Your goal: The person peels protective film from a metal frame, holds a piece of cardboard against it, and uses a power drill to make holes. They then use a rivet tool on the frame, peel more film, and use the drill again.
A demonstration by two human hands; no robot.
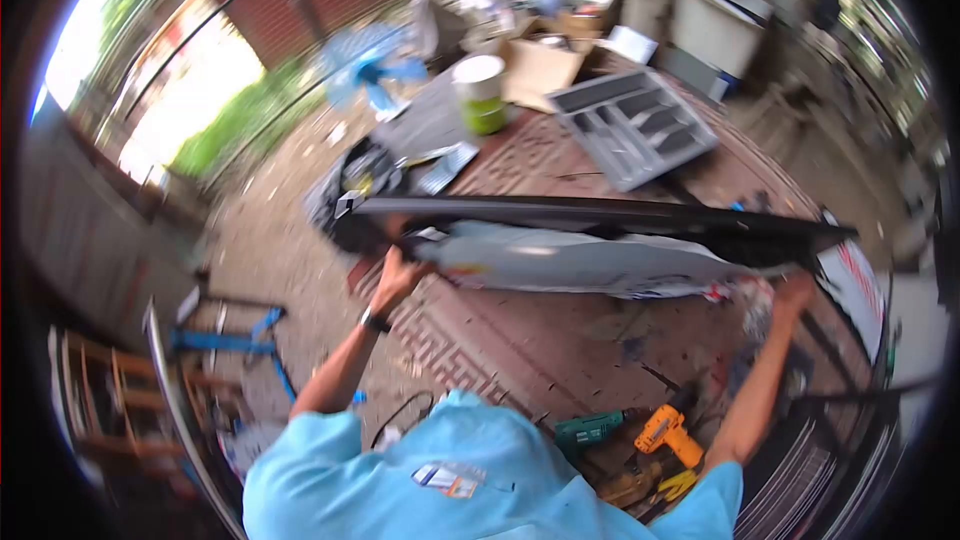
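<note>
A long black panel spans the table, its near side partly covered by grey-white plastic wrapping. My left hand, with a dark band on the wrist, grips the left end of the panel from below. At the right end, my right hand is closed on the panel's near edge and wrapping; its fingertips are partly hidden. Crumpled clear plastic hangs beside the right hand. Below the panel lie an orange drill and a green power tool.
The patterned table cover stretches under the panel. Beyond it are a grey cutlery tray, a white-and-green tub, a cardboard box and a black bag. A blue metal frame stands at left.
</note>
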